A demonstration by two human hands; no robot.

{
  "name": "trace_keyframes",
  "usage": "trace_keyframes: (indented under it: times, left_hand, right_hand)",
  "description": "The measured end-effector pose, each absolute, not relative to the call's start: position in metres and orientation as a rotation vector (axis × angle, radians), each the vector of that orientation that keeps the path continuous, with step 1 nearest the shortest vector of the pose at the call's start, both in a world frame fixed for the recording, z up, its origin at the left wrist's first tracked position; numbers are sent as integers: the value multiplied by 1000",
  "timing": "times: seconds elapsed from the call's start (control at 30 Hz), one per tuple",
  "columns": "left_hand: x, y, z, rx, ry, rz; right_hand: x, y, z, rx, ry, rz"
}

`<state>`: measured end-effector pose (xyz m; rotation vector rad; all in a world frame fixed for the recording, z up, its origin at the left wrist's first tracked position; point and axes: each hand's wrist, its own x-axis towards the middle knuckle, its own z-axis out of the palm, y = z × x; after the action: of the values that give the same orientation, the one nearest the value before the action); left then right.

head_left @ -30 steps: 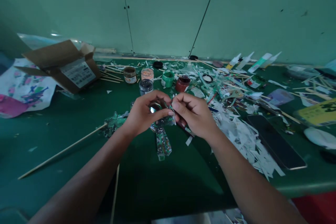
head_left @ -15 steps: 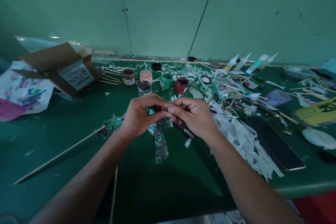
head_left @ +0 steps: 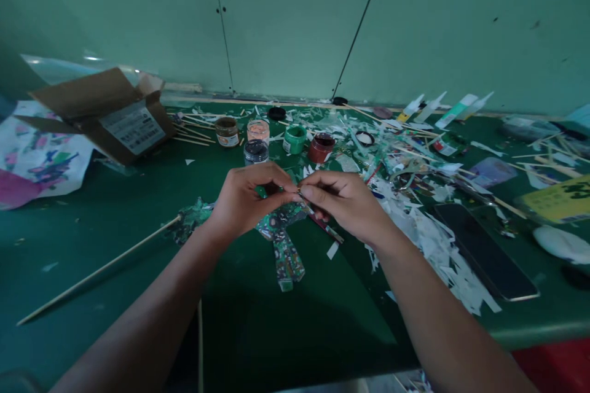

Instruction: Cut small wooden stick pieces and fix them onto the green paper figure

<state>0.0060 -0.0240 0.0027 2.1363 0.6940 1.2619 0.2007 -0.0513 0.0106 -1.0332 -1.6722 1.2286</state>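
Note:
My left hand (head_left: 246,199) and my right hand (head_left: 345,202) meet fingertip to fingertip over the green table (head_left: 115,221). Both pinch a small green patterned paper craft piece (head_left: 282,239) whose lower strip hangs down below the hands. My right hand also has a thin dark stick (head_left: 325,227) under its fingers. A long wooden skewer (head_left: 96,270) with a crumpled green paper end (head_left: 191,221) lies to the left of my left hand.
Several small paint jars (head_left: 258,132) stand behind the hands. An open cardboard box (head_left: 110,113) sits at the back left beside painted paper (head_left: 37,159). White paper scraps (head_left: 437,245), a dark phone (head_left: 483,249), glue tubes (head_left: 442,107) and skewers fill the right side.
The hands have stayed together over the craft piece; fingertips shifted slightly and the piece's lower strip has swung a little lower and to the right.

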Motion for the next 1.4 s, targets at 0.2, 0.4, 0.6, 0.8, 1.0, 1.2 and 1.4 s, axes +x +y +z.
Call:
trace_keyframes:
  times: [0.2, 0.4, 0.6, 0.8, 1.0, 1.2, 1.4]
  left_hand:
    - [8, -24, 2, 2139, 706, 1310]
    - [7, -27, 3, 2090, 846, 1195]
    - [4, -23, 5, 2268, 746, 1253]
    - [2, -25, 6, 2383, 623, 1264]
    - [3, -25, 6, 2320, 659, 1287]
    - [8, -28, 6, 2172, 742, 1289]
    - [11, -30, 5, 2120, 805, 1332]
  right_hand:
    - [195, -53, 7, -1089, -1645, 1094]
    - [194, -54, 9, -1081, -1710, 969]
    - [193, -51, 8, -1093, -1674, 1046]
    - [193, -53, 12, -1110, -1653, 1089]
    - [192, -52, 10, -1087, -1599, 1182]
    - [193, -53, 12, -1089, -1583, 1165]
    - [192, -51, 12, -1076, -1579, 1191]
